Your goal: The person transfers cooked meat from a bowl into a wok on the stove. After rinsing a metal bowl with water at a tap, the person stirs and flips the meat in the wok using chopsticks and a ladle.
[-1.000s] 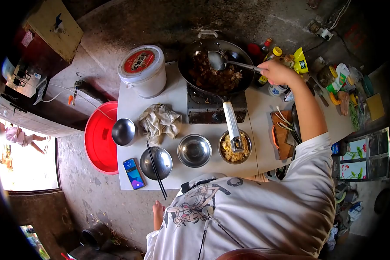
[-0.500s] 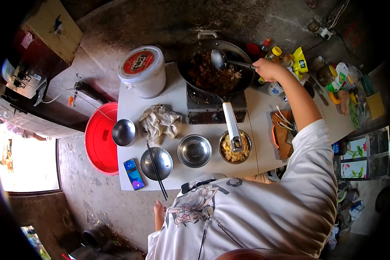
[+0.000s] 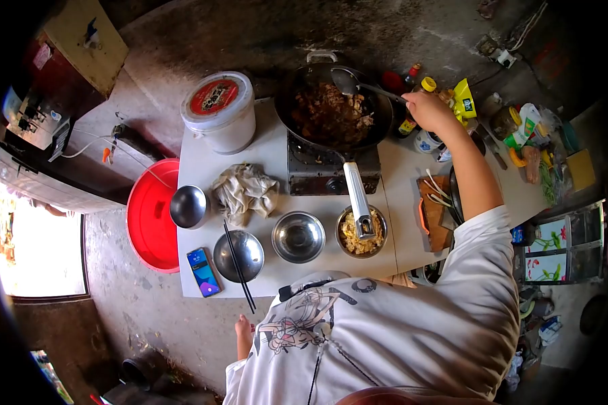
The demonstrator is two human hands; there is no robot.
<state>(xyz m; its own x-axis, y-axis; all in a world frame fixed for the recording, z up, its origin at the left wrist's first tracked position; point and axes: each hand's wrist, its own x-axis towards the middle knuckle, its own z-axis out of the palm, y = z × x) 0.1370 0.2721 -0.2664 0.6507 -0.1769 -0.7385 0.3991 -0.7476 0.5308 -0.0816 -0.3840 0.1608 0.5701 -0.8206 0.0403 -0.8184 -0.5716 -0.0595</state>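
My right hand (image 3: 427, 110) is closed round the handle of a metal ladle (image 3: 345, 82). The ladle's bowl is over the far side of a dark wok (image 3: 283, 111). Browned chopped food in sauce (image 3: 327, 115) lies in the wok, which sits on a gas stove (image 3: 334, 177). The wok's pale handle (image 3: 358, 191) points toward me, above a metal bowl of yellowish food (image 3: 360, 245). Low beside my body, my left hand (image 3: 244, 329) appears curled, its fingers partly hidden. Black chopsticks (image 3: 239, 266) rest across a metal bowl (image 3: 252, 251) close to it.
Along the table are an empty metal bowl (image 3: 298, 236), a crumpled cloth (image 3: 245, 193), a phone (image 3: 203, 272) and a lidded white bucket (image 3: 232, 130). A red basin (image 3: 140, 236) stands to the left. A cutting board (image 3: 436, 223) and several bottles and packets are on the right.
The ladle has tipped over and moved slightly up toward the wok's far rim, with my right hand shifting slightly right. My left hand stays low at my side.
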